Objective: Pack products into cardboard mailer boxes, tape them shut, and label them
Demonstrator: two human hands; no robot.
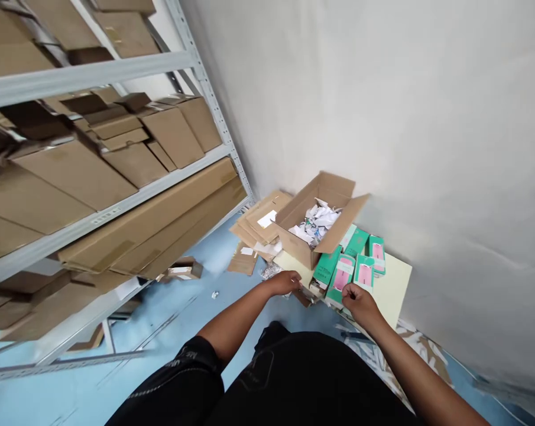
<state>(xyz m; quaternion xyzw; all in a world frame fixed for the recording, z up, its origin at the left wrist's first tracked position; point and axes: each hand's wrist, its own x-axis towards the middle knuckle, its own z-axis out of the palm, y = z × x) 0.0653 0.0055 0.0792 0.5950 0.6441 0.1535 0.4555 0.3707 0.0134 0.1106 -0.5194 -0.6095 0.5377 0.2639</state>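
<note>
My left hand (286, 283) is at the near left edge of a pale-topped table (394, 290), its fingers loosely extended and apart, with nothing visible in them. My right hand (358, 300) is closed in a pinch beside the near end of the green-and-pink boxes; what it pinches, if anything, is hidden. Several of these boxes lie together, among them one with a pink panel (343, 273), another pink-panelled box (365, 272) and a plain green one (326, 269). Behind them stands an open cardboard box (296, 248) with crumpled white paper (318, 222) inside.
Flattened cardboard (260, 216) is stacked left of the open box. Metal shelving (161, 195) full of cartons rises on the left. A small carton (187, 269) sits on the blue floor (214, 305). Cardboard with white strips (422, 349) lies below the table at right, by the wall (448, 148).
</note>
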